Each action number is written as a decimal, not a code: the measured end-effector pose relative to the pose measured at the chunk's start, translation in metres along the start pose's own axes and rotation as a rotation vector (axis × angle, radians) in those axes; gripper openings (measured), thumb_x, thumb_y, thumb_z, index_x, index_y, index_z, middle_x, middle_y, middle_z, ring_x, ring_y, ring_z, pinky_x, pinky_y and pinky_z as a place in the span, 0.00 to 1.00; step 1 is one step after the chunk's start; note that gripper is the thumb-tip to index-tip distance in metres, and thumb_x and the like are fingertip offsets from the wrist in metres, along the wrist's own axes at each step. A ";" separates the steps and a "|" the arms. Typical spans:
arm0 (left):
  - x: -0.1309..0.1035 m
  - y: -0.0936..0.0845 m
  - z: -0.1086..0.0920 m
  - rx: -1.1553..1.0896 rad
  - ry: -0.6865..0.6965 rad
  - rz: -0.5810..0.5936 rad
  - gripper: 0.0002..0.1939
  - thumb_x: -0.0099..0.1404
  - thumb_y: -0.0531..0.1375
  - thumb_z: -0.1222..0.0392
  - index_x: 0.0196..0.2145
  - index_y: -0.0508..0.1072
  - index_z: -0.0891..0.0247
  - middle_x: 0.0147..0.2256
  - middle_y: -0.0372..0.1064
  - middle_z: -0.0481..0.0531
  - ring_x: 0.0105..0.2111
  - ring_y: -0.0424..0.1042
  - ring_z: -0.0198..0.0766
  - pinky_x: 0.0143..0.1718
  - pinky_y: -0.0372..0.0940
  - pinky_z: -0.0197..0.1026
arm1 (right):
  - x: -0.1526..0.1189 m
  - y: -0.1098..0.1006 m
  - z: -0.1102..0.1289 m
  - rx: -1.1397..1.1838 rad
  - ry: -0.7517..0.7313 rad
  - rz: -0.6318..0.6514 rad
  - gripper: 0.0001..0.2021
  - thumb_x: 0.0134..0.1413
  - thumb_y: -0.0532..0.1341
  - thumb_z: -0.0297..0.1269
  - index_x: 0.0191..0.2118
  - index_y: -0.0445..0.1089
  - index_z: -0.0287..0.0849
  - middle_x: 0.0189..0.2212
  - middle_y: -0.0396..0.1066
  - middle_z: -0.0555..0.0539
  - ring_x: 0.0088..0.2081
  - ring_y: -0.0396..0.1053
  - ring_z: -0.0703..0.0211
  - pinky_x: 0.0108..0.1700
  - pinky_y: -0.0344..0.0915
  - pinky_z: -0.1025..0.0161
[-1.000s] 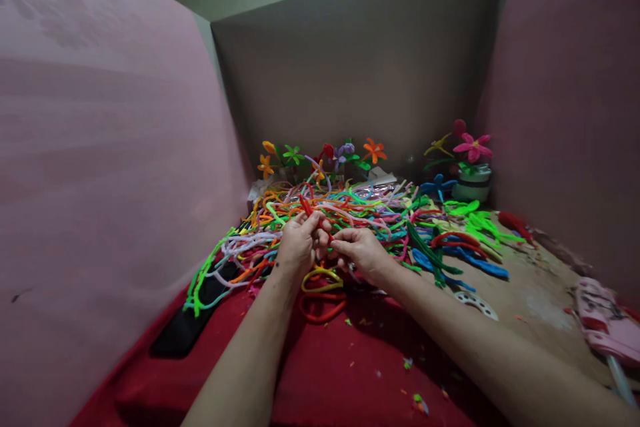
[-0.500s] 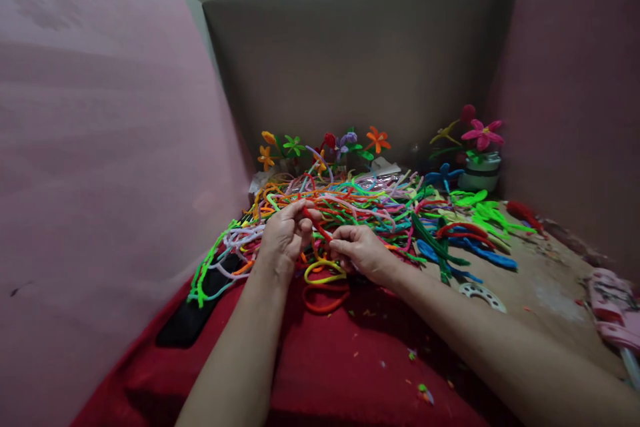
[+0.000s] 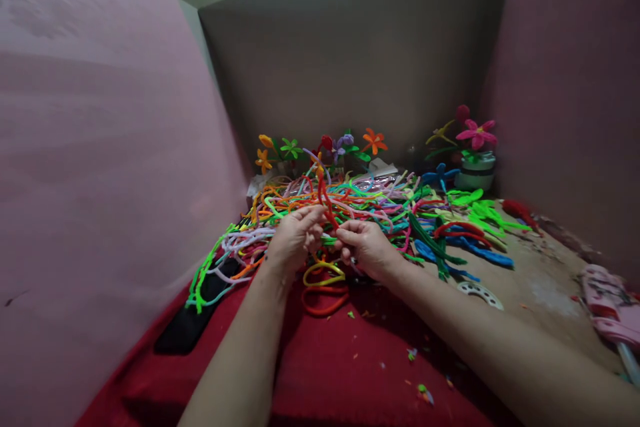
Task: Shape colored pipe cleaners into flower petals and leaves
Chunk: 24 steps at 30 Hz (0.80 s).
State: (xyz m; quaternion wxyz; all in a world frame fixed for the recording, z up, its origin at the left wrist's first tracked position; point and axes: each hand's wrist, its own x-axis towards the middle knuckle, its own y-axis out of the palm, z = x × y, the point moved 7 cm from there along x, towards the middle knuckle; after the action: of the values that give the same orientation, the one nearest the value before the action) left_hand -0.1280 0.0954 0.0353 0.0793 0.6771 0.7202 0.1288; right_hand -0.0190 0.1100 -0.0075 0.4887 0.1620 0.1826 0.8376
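Between my hands is a red pipe cleaner (image 3: 327, 205), bent into a narrow loop that points up and away. My left hand (image 3: 296, 235) pinches it from the left side, partway along. Lower down, my right hand (image 3: 367, 248) pinches its near end between thumb and fingers. Just below my hands lie a yellow pipe cleaner loop (image 3: 323, 273) and a red-orange loop (image 3: 325, 301) on the red cloth (image 3: 320, 360). Behind them spreads a tangled heap of many-coloured pipe cleaners (image 3: 280, 199).
Pipe cleaner flowers, one an orange bloom (image 3: 375, 141), stand along the back. A pale pot (image 3: 476, 172) holds a pink flower (image 3: 477, 134). Left is a black phone-like slab (image 3: 180, 330); right are a white ring with holes (image 3: 480, 294) and a pink plastic tool (image 3: 607, 310).
The red pipe cleaner, stretched slantwise between my hands before, now stands up as a narrow loop. My hands are slightly lower, and the view has shifted a little.
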 end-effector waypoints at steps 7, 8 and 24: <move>-0.006 0.012 0.014 0.078 -0.036 -0.013 0.09 0.46 0.66 0.63 0.24 0.69 0.67 0.14 0.60 0.43 0.12 0.58 0.26 0.17 0.60 0.32 | 0.001 0.000 -0.002 0.072 0.060 0.097 0.11 0.37 0.65 0.39 0.26 0.68 0.37 0.19 0.69 0.49 0.17 0.64 0.66 0.21 0.62 0.67; -0.006 0.011 0.015 0.061 -0.048 -0.015 0.09 0.46 0.66 0.63 0.25 0.70 0.67 0.15 0.62 0.44 0.13 0.60 0.27 0.17 0.60 0.32 | 0.001 0.000 -0.002 0.079 0.057 0.103 0.11 0.38 0.65 0.39 0.26 0.68 0.37 0.19 0.69 0.49 0.18 0.65 0.65 0.22 0.62 0.66; -0.002 0.009 0.023 0.074 -0.061 0.046 0.10 0.44 0.67 0.63 0.24 0.69 0.68 0.14 0.61 0.44 0.14 0.63 0.29 0.16 0.59 0.32 | 0.004 -0.005 -0.007 0.052 0.080 0.071 0.09 0.36 0.65 0.35 0.26 0.70 0.35 0.19 0.72 0.45 0.19 0.68 0.62 0.23 0.62 0.66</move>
State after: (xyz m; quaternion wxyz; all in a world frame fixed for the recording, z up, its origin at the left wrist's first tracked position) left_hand -0.1122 0.0953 0.0161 0.0731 0.6997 0.7058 0.0835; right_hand -0.0205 0.1151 -0.0157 0.4467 0.1475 0.2180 0.8551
